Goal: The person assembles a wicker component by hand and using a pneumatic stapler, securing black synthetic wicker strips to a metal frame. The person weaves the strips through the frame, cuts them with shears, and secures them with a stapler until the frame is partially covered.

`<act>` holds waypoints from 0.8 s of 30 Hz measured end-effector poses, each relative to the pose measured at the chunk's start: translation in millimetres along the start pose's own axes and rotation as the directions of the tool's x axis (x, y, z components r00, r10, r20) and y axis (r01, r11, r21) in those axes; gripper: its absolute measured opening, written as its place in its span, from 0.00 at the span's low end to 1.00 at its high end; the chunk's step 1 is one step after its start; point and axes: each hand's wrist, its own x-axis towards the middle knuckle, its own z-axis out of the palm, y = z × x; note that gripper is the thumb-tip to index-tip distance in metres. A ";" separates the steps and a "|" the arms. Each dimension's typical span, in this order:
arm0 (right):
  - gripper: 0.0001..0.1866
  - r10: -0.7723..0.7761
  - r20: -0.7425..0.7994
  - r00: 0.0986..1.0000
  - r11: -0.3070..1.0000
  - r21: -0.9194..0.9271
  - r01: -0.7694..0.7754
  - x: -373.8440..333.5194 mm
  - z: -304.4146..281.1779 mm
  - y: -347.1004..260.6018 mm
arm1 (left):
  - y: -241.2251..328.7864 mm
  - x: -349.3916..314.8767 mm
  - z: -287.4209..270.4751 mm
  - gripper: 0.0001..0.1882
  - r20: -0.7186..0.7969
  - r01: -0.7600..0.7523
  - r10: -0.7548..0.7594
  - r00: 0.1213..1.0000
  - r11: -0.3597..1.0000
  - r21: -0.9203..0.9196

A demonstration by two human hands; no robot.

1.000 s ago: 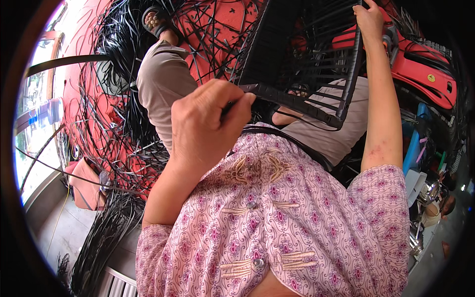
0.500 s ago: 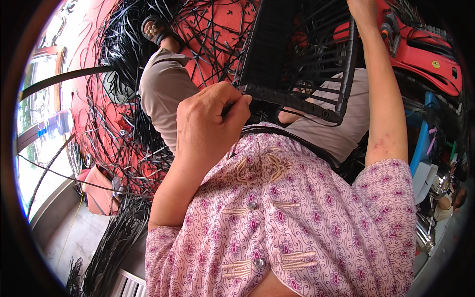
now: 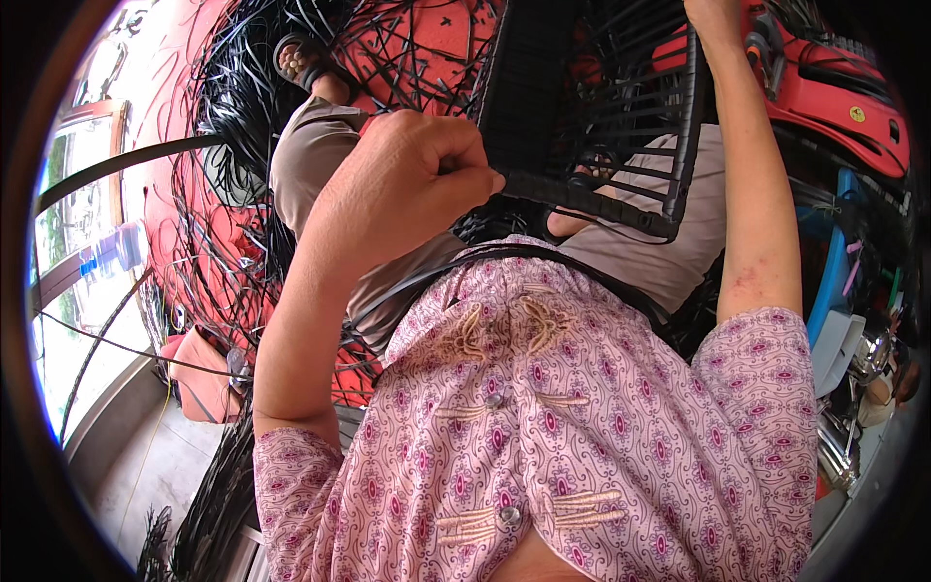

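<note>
A black frame (image 3: 592, 199) wound with flat strips is tilted between my knees. Its left side is woven closed with black strips (image 3: 524, 87); on the right, spaced strips (image 3: 621, 126) leave gaps. My left hand (image 3: 422, 170) is closed in a pinch at the frame's near left corner, thumb tip against it. What lies between those fingers is hidden. My right hand (image 3: 713, 15) is at the far right of the frame, cut off by the picture's top edge, so its fingers cannot be seen. Loose black strips (image 3: 446, 267) run across my lap.
Tangled black strips (image 3: 242, 68) cover much of the red floor (image 3: 412, 44) ahead and to the left. A red plastic object (image 3: 834, 116) stands at the far right, above a blue one (image 3: 829, 276). A pinkish bag (image 3: 204, 373) lies at the left, near a glass door (image 3: 87, 272).
My left hand has moved up and slightly left, and its forearm has swung outward. The strips across my lap now stretch further left. My right hand has hardly moved.
</note>
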 end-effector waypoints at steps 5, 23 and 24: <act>0.26 0.019 0.012 1.000 0.999 -0.044 -0.018 -1.4 -5.4 -3.9 | -4.1 14.3 -5.6 0.11 0.140 -0.014 0.022 0.990 0.998 -0.054; 0.25 0.017 0.010 1.000 0.963 -0.270 -0.014 -10.6 -17.0 -4.8 | 5.8 15.1 15.5 0.10 0.134 0.011 -0.002 0.991 0.998 -0.064; 0.25 -0.001 0.012 1.000 0.962 -0.273 0.005 -8.5 -16.5 -1.1 | 7.4 14.5 16.0 0.10 0.131 0.009 -0.002 0.991 0.999 -0.048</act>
